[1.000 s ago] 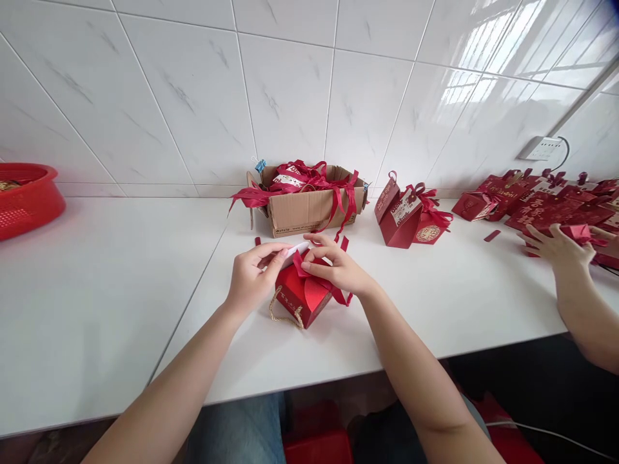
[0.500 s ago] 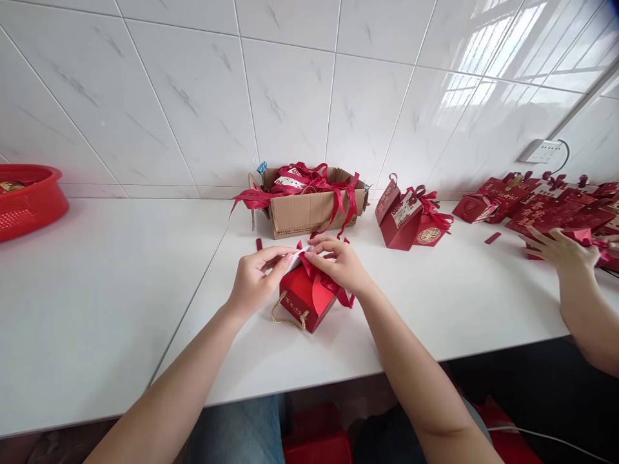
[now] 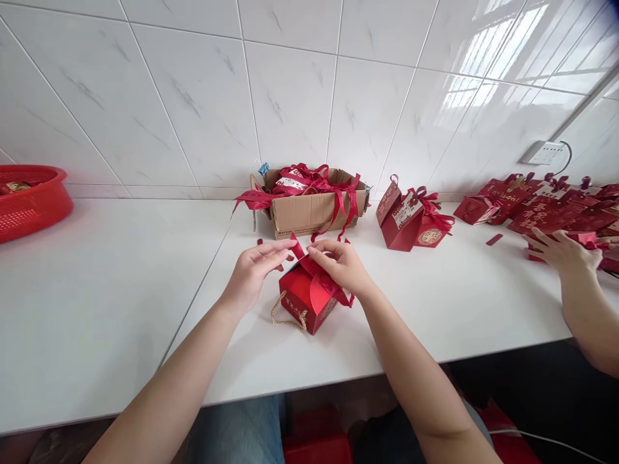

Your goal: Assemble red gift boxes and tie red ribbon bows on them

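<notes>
Head view: red box (image 3: 300,287) bears gold characters (image 3: 293,307).

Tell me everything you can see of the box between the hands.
The small red box looks like glossy card, with curved overlapping top flaps, gold lettering on a side and a twisted, gold-coloured cord handle hanging at that side. It sits upright on the white table, a corner towards the viewer. Red ribbon crosses its top; the right hand hides part.
</notes>
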Motion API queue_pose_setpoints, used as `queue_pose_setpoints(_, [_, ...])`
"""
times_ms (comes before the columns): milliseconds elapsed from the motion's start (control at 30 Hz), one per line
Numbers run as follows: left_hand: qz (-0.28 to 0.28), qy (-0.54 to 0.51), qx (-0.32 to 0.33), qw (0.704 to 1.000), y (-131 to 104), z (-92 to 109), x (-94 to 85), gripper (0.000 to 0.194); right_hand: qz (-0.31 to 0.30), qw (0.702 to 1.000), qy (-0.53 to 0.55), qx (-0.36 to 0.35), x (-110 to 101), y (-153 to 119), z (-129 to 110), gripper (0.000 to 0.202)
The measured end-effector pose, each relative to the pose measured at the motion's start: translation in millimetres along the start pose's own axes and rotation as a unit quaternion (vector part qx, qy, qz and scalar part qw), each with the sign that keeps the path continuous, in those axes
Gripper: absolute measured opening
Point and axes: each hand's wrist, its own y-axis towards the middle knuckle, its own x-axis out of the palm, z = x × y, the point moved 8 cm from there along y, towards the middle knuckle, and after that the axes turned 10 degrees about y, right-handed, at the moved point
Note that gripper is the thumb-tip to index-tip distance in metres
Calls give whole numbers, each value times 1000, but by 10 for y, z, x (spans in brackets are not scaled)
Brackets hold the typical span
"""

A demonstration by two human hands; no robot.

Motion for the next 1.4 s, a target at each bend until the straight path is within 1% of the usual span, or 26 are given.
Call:
queue_pose_setpoints(100, [-8, -96, -15, 995, 34, -22, -34, 34, 6, 999, 38, 37, -34, 10, 76, 32])
queue_pose_setpoints(200, [-1, -183, -15, 983, 60, -12, -79, 36, -11, 995, 88, 34, -58, 27, 84, 25])
queue_pose_setpoints(267, [7, -218, -13, 976, 73, -7, -110, 37, -48, 993, 103, 25, -54, 31, 62, 21])
queue_pose_setpoints(333, [20, -237, -8, 971, 85, 1, -148, 38, -88, 991, 91, 31, -58, 22, 55, 20])
queue_pose_setpoints(400, [45, -255, 2, 966, 98, 5, -208, 38, -131, 988, 68, 33, -76, 6, 42, 21])
queue_pose_setpoints(567, [106, -297, 24, 949, 138, -34, -382, 35, -249, 968, 36, -7, -114, -47, -9, 30])
queue_pose_setpoints(633, [124, -305, 30, 944, 158, -64, -448, 32, -277, 961, 28, -8, -123, -59, 23, 33])
queue_pose_setpoints(700, [141, -315, 31, 938, 178, -105, -508, 31, -286, 958, 26, -5, -128, -57, 68, 34])
queue_pose_setpoints(900, [197, -345, 14, 917, 206, -267, -665, 30, -270, 960, 59, 31, -102, -36, 208, 30])
queue_pose_setpoints(967, [200, -342, 7, 918, 220, -310, -691, 32, -262, 962, 62, 48, -98, -28, 245, 30])
queue_pose_setpoints(1033, [201, -322, -7, 925, 245, -361, -704, 33, -251, 964, 62, 60, -103, -20, 270, 33])
queue_pose_setpoints(1100, [225, -274, -31, 935, 263, -438, -724, 37, -240, 967, 58, 63, -113, -20, 279, 37])
queue_pose_setpoints(1167, [274, -188, -49, 942, 248, -491, -763, 47, -220, 973, 46, 60, -128, -32, 276, 38])
queue_pose_setpoints(1200, [296, -134, -43, 945, 232, -480, -776, 50, -202, 977, 35, 57, -137, -43, 273, 37])
queue_pose_setpoints(1233, [302, -80, -27, 950, 221, -438, -764, 48, -177, 983, 22, 52, -146, -57, 266, 36])
queue_pose_setpoints(1267, [289, -34, -3, 957, 217, -376, -721, 41, -146, 988, 4, 44, -154, -76, 251, 34])
queue_pose_setpoints(1300, [258, 0, 24, 966, 218, -307, -648, 32, -109, 993, -16, 32, -157, -102, 228, 33])
queue_pose_setpoints(1333, [212, 23, 49, 976, 217, -240, -553, 25, -68, 997, -38, 16, -155, -136, 196, 32])
queue_pose_setpoints(1400, [102, 51, 79, 990, 193, -128, -343, 22, 27, 995, -90, -24, -137, -236, 108, 30])
